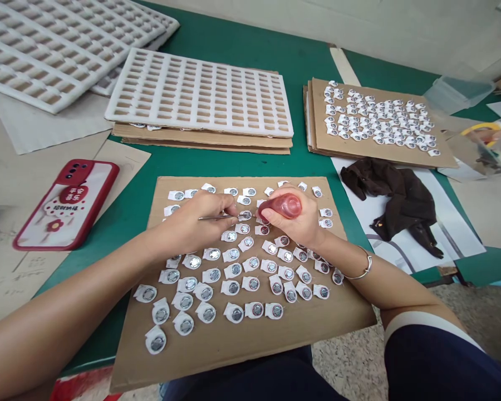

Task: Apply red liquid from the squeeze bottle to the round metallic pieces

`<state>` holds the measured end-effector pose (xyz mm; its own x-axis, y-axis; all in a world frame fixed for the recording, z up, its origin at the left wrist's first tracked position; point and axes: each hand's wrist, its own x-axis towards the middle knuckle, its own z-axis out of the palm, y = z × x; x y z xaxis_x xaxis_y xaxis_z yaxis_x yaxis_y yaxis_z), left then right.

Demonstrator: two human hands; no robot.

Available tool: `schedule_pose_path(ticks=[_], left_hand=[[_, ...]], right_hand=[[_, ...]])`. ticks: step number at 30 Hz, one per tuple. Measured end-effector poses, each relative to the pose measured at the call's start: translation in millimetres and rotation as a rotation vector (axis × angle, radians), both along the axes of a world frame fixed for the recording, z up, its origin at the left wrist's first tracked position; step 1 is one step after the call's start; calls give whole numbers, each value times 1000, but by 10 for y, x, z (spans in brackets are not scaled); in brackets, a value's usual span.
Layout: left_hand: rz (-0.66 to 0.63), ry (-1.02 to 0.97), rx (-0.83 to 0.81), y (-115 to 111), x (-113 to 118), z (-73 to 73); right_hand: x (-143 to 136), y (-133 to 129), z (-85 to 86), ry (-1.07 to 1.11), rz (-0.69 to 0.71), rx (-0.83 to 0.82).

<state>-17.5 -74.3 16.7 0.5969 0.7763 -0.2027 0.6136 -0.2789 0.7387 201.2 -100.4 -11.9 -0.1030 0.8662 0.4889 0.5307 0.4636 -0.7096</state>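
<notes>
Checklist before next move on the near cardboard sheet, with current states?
1. Left hand gripping the thin metal tool: ok.
2. Right hand gripping the red squeeze bottle: ok.
3. Bottle's tip touching a white-tabbed disc: cannot tell, too small at this view.
4. Near cardboard sheet fully on the green table: not ok, its near edge overhangs toward the lap.
5. Phone off the near sheet: ok, lies to the left.
6. Discs behind the hands all lying flat: cannot tell, partly hidden.
</notes>
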Motion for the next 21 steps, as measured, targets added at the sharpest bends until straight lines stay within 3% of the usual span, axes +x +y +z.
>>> schedule_pose_path(ticks=[21], left_hand=[[-8, -10, -34, 2, -23, -35]], right_hand=[[-10, -8, -5, 38, 1, -19]])
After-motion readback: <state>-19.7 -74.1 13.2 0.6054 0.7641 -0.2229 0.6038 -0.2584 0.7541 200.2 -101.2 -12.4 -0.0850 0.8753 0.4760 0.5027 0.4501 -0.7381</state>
